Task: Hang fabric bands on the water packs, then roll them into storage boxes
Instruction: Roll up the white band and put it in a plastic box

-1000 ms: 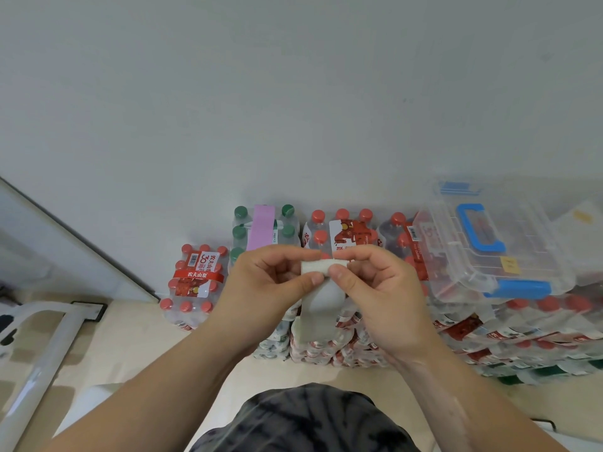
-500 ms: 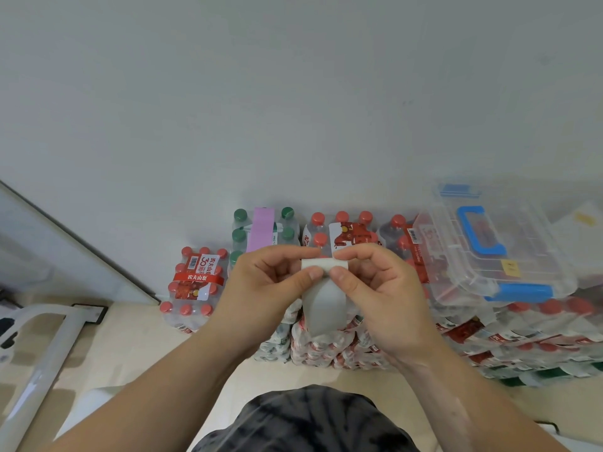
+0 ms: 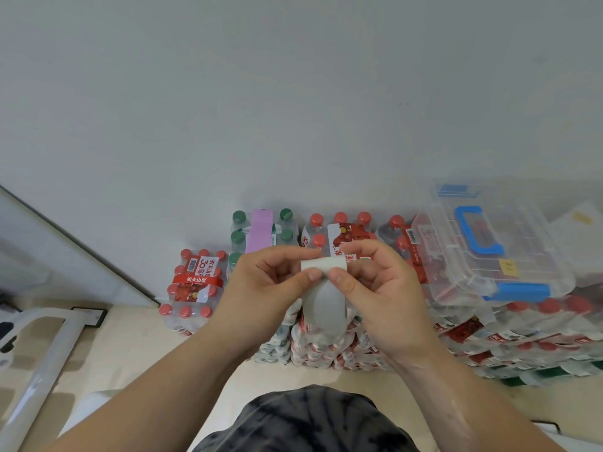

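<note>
1. Fabric band (image 3: 323,265), white and partly rolled, is held up in the air in front of the person, over the stacked water packs.
2. The left hand (image 3: 270,288) pinches one side of the rolled top with its thumb and curled fingers.
3. The right hand (image 3: 381,288) pinches the other side the same way, and the two thumbs are just beside each other.
4. The loose end hangs down below the thumbs. One second ago it hung flat and wide. Now it is bent into a rounder, thinner shape and does not hang quite as low.
5. Both hands hold the roll in the same spot and with the same grip as before.
6. A purple band (image 3: 259,230) lies over the top of the green-cap water pack (image 3: 239,236), behind the left hand.
7. The red-cap water packs (image 3: 352,230) stand next to it by the white wall (image 3: 293,109).
8. A small red-cap pack (image 3: 195,282) stands on the floor (image 3: 124,353) to the left.
9. The clear storage box (image 3: 473,272), with a blue handle, sits on top of the packs on the right.
</note>
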